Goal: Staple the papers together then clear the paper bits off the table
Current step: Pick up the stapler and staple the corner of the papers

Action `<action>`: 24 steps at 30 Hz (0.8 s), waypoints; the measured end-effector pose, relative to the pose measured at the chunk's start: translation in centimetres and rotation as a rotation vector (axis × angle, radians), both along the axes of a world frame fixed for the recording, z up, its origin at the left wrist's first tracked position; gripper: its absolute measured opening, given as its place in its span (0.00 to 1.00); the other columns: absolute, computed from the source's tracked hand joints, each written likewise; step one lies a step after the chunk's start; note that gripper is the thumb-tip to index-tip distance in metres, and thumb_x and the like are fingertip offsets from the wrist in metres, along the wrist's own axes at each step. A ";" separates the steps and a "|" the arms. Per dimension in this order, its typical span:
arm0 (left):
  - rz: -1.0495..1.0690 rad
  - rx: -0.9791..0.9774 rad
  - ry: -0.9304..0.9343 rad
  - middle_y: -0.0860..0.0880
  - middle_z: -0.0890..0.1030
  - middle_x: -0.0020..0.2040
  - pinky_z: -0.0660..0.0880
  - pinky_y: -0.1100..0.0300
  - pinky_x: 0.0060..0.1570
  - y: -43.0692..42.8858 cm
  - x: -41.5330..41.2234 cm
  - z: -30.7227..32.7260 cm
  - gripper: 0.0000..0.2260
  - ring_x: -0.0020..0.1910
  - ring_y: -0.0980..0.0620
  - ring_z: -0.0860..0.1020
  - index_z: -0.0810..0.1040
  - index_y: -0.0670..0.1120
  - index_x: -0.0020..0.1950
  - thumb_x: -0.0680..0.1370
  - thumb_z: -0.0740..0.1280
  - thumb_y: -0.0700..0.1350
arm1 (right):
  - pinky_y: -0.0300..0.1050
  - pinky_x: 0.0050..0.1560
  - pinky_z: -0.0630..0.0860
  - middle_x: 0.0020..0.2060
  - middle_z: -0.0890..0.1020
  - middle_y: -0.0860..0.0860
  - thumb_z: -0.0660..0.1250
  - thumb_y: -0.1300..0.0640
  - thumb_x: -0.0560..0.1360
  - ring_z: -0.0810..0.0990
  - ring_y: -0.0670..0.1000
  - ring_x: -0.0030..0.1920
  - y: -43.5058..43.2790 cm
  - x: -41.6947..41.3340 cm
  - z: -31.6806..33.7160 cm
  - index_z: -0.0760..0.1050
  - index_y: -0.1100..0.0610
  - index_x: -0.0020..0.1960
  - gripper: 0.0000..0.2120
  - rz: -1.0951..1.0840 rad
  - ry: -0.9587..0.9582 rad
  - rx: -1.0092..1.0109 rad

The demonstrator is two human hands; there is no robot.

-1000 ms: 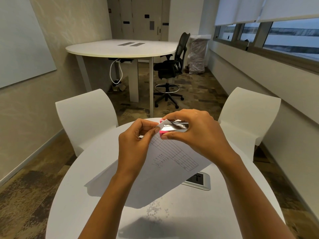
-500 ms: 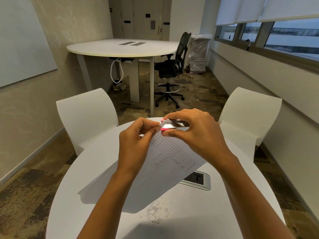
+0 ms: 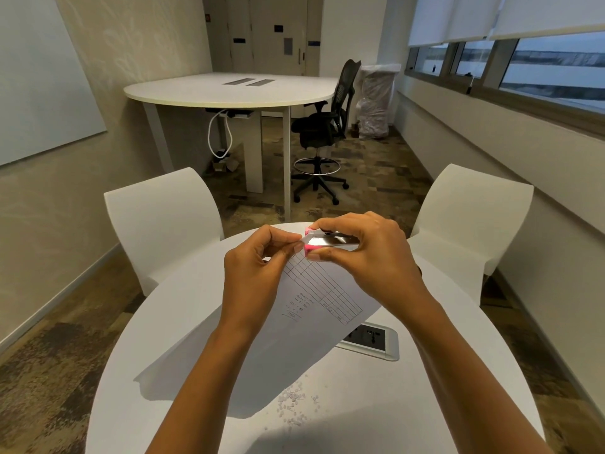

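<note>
White papers with a printed grid hang in the air above the round white table. My left hand pinches their upper corner between thumb and fingers. My right hand grips a small pink and metal stapler, whose jaws sit over that same corner. The papers slope down toward me and cast a shadow on the table. Small white paper bits lie scattered on the tabletop near the papers' lower edge.
A power socket plate is set into the table right of the papers. Two white chairs stand at the far side. Farther back are a large table, a black office chair and a bagged bin.
Both hands hold the same grips. The stapler stays on the corner, and the papers' lower end has shifted slightly.
</note>
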State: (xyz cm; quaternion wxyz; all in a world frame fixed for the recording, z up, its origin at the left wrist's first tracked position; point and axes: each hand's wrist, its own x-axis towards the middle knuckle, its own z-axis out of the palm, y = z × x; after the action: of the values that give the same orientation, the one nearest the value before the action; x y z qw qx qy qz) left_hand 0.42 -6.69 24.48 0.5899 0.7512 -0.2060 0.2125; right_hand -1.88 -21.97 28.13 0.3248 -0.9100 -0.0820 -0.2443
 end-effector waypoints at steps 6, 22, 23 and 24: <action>-0.003 -0.022 0.006 0.60 0.80 0.43 0.74 0.75 0.39 0.1 0.1 0.2 0.03 0.46 0.63 0.78 0.77 0.56 0.44 0.71 0.67 0.51 | 0.39 0.51 0.75 0.52 0.83 0.46 0.71 0.46 0.68 0.76 0.44 0.49 -0.1 0.0 0.2 0.79 0.48 0.54 0.16 0.073 0.010 0.081; 0.002 -0.213 0.350 0.58 0.81 0.45 0.72 0.76 0.29 -0.1 1.1 -0.9 0.06 0.43 0.66 0.79 0.77 0.55 0.47 0.72 0.67 0.54 | 0.27 0.31 0.67 0.40 0.76 0.41 0.72 0.47 0.67 0.74 0.39 0.34 -1.6 1.8 -0.6 0.77 0.52 0.51 0.15 0.006 0.054 0.014; -0.014 -0.196 0.358 0.58 0.81 0.46 0.72 0.76 0.30 -0.1 1.2 -0.8 0.07 0.43 0.67 0.79 0.77 0.56 0.48 0.72 0.66 0.55 | 0.30 0.32 0.67 0.39 0.77 0.41 0.72 0.47 0.68 0.74 0.41 0.33 -1.6 1.9 -0.7 0.78 0.53 0.50 0.14 0.000 0.047 0.009; -0.030 -0.179 0.358 0.58 0.81 0.46 0.72 0.75 0.30 -0.2 1.2 -0.8 0.09 0.43 0.66 0.79 0.77 0.56 0.48 0.70 0.65 0.57 | 0.31 0.32 0.67 0.38 0.77 0.41 0.72 0.47 0.68 0.75 0.42 0.33 -1.7 2.1 -0.7 0.78 0.53 0.49 0.13 0.003 0.047 0.012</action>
State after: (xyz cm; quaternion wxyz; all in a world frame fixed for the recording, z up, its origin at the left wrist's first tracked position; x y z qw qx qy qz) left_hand 1.60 -6.84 23.68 0.6846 0.7185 -0.0891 0.0843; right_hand 0.19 -23.67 27.39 0.3323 -0.9134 -0.0745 -0.2229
